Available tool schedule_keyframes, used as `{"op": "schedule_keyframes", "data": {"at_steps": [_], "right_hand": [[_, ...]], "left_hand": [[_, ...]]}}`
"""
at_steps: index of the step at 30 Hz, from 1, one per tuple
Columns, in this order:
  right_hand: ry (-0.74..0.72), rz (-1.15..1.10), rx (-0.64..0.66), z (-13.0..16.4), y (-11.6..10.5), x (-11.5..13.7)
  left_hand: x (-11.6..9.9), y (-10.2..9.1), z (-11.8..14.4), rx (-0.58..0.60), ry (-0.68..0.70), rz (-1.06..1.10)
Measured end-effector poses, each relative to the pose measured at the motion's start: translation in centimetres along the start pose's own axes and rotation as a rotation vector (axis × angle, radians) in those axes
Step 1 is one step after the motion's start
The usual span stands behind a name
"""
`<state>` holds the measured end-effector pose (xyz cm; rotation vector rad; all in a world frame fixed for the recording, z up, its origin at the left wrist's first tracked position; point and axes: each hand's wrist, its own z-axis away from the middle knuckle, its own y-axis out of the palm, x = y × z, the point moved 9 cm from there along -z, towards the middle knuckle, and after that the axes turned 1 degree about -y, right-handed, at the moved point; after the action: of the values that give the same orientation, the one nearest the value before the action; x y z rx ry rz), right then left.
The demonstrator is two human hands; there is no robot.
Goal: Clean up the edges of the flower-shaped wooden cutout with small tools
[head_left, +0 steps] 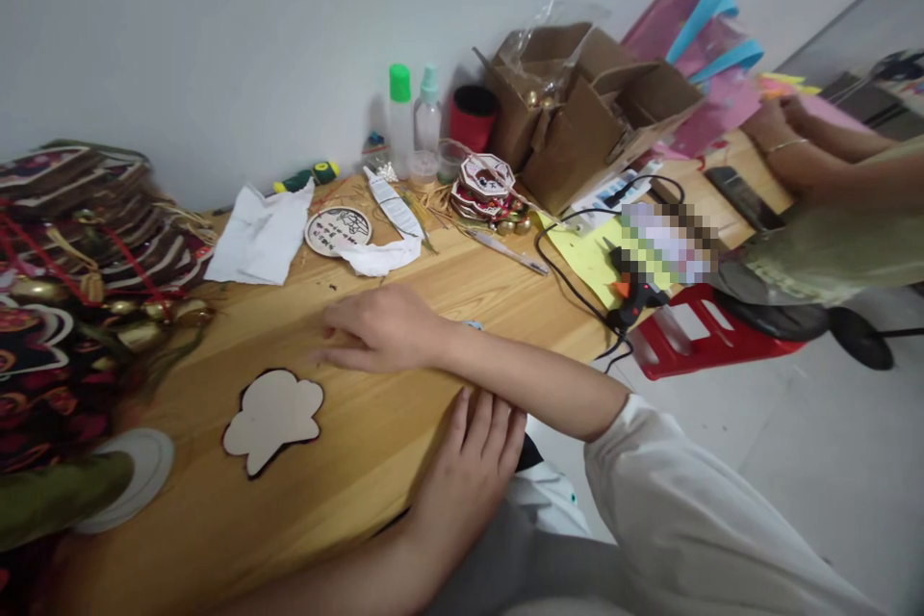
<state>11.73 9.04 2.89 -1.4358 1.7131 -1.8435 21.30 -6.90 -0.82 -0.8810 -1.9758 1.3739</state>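
Wooden table (375, 462) | cutout (274, 416) near right hand (379, 327) (flat) | cardboard box (577, 111) behind

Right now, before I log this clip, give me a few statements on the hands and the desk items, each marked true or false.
1. The right hand lies flat on the wooden table. True.
2. The left hand holds scissors. False: it holds nothing and rests at the table edge.
3. The cloud-shaped wooden cutout lies apart from both hands. True.
4. The cardboard box is taped shut. False: its flaps stand open.
5. The spray bottle stands upright by the wall. True.
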Motion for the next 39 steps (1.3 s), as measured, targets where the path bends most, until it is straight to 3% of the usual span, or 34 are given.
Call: {"op": "schedule_keyframes", "data": {"at_steps": [3,6,14,22,26,28,29,32,34,36,39], "right_hand": [[-0.124,0.005,-0.021,0.1,0.2,1.3],[-0.227,0.082,0.046,0.3,1.5,2.5],[-0.331,0.207,0.207,0.6,4.2,3.8],[-0.382,0.201,0.162,0.3,3.6,3.7],[-0.357,0.216,0.102,0.0,2.3,3.1],[-0.273,0.252,0.069,-0.3,1.7,2.3],[-0.207,0.264,0.064,-0.5,1.4,1.7],[0.060,0.290,0.094,-0.4,0.5,-0.7],[0.185,0.292,0.094,0.1,-0.6,-1.7],[0.256,0.274,0.100,0.8,-1.8,-2.3],[0.308,0.218,0.248,2.1,-2.2,-2.8]], "left_hand": [[0.0,0.2,0.0,0.014,0.008,-0.010],[-0.1,0.2,0.1,0.008,0.011,-0.014],[0.0,0.3,0.4,-0.002,-0.008,-0.018],[-0.1,0.3,0.3,0.004,0.004,-0.016],[0.5,-2.1,0.1,-0.079,-0.006,0.048],[1.9,-4.2,0.3,-0.126,-0.023,0.085],[3.0,-4.9,0.6,-0.088,-0.045,0.094],[8.5,-5.2,2.5,0.161,-0.250,0.011],[12.5,-5.7,4.7,0.233,-0.427,-0.127],[15.6,-6.0,7.1,0.230,-0.579,-0.255],[17.4,-5.5,9.7,0.137,-0.622,-0.307]]}}
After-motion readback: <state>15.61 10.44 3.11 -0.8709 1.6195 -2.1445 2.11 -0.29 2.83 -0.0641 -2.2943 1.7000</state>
